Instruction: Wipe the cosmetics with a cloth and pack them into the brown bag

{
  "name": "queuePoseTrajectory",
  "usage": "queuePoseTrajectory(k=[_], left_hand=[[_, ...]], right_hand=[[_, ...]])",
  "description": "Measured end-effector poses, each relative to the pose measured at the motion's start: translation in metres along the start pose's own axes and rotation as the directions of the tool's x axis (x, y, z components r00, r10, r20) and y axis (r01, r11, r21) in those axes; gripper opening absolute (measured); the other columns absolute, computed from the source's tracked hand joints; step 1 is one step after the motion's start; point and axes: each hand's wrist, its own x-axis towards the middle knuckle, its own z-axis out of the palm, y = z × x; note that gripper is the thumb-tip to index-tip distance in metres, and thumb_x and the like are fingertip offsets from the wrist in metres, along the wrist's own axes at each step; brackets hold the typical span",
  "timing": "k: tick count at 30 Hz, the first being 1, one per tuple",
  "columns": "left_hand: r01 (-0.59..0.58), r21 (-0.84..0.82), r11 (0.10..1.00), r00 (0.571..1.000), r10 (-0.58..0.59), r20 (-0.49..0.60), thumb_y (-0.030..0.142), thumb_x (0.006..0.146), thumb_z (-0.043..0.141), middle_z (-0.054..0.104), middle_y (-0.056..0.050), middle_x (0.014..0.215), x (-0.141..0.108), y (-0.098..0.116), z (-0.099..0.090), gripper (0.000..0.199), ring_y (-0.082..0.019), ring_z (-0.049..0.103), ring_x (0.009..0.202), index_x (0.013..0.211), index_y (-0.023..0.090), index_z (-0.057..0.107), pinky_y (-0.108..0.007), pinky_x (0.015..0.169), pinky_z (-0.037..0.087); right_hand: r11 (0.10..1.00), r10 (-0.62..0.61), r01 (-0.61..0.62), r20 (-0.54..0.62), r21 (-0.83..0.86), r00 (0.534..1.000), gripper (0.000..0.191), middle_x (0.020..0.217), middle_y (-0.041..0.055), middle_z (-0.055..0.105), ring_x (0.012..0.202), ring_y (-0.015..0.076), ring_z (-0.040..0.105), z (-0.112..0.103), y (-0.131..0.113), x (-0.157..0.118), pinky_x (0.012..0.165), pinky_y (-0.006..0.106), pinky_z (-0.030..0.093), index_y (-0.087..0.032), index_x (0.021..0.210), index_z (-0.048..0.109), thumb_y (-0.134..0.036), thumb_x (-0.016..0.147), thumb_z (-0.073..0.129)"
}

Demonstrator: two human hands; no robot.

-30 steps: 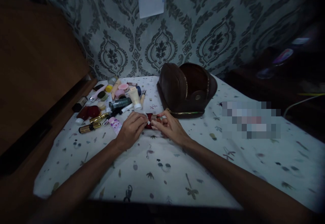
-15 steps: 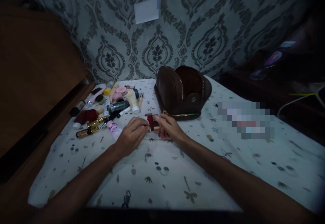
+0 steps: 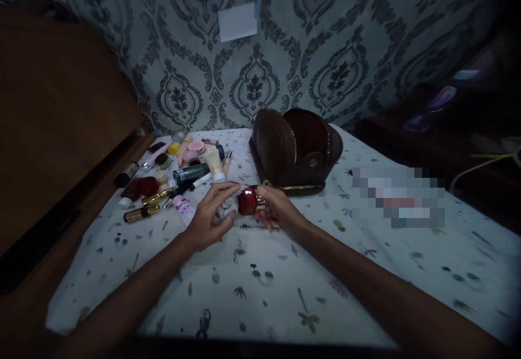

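Observation:
My right hand (image 3: 279,207) grips a small red glossy bottle (image 3: 247,201) by its gold-coloured end, with the red part pointing left. A crumpled whitish cloth or tissue (image 3: 228,207) sits in my left hand (image 3: 214,215), whose fingers and thumb curve around it. The cloth is close against the red bottle's left end; whether they touch I cannot tell. Just behind my hands stands a brown cosmetic bag (image 3: 277,147), unzipped and gaping at the top. Nearest to my left hand lie a purple-and-white patterned tube (image 3: 184,209) and a cream tube (image 3: 213,161).
Several cosmetics are heaped at the left, among them a dark green bottle (image 3: 191,173), gold tubes (image 3: 141,213) and a pink round container (image 3: 197,147). A blurred-out item (image 3: 399,199) lies on the right of the patterned sheet (image 3: 285,294). Brown wooden furniture (image 3: 61,120) borders the left.
The red bottle has turned so more of its rounded side shows. My left fingers have spread, revealing the whitish cloth. The view has shifted slightly.

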Motion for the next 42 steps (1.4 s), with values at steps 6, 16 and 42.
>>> queuePoseTrajectory(k=[6, 16, 42], left_hand=[[0.020, 0.043, 0.999, 0.999, -0.022, 0.045, 0.005, 0.088, 0.045, 0.050, -0.012, 0.135, -0.006, -0.016, 0.005, 0.061, -0.022, 0.049, 0.128, 0.145, 0.024, 0.041, -0.040, 0.108, 0.044], [0.248, -0.113, 0.962, 0.968, -0.252, -0.019, 0.014, 0.082, 0.062, 0.069, -0.003, 0.092, -0.005, -0.018, 0.006, 0.015, -0.019, 0.065, 0.089, 0.094, 0.019, 0.069, -0.030, 0.082, 0.050], [0.578, -0.695, 0.428, 0.656, -0.750, 0.084, 0.054, 0.071, 0.076, 0.055, 0.005, 0.067, -0.001, -0.013, 0.021, 0.044, -0.011, 0.048, 0.057, 0.089, 0.019, 0.055, -0.021, 0.054, 0.040]], right_hand=[[0.999, 0.008, -0.008, -0.013, 0.039, 1.000, 0.047, 0.051, -0.0002, 0.063, 0.029, 0.0096, 0.045, 0.001, -0.001, -0.001, 0.029, 0.017, 0.020, -0.020, 0.088, 0.051, -0.065, 0.076, 0.056], [0.987, -0.095, 0.100, -0.048, 0.122, 0.994, 0.048, 0.059, -0.0010, 0.066, 0.040, 0.0118, 0.056, 0.002, 0.001, 0.000, 0.032, 0.017, 0.025, -0.023, 0.089, 0.044, -0.061, 0.073, 0.067], [0.923, -0.335, 0.292, 0.151, 0.249, 0.930, 0.065, 0.099, 0.0016, 0.066, 0.086, 0.0140, 0.065, 0.004, 0.018, -0.004, 0.076, 0.028, 0.052, -0.023, 0.120, 0.057, -0.035, 0.064, 0.088]])
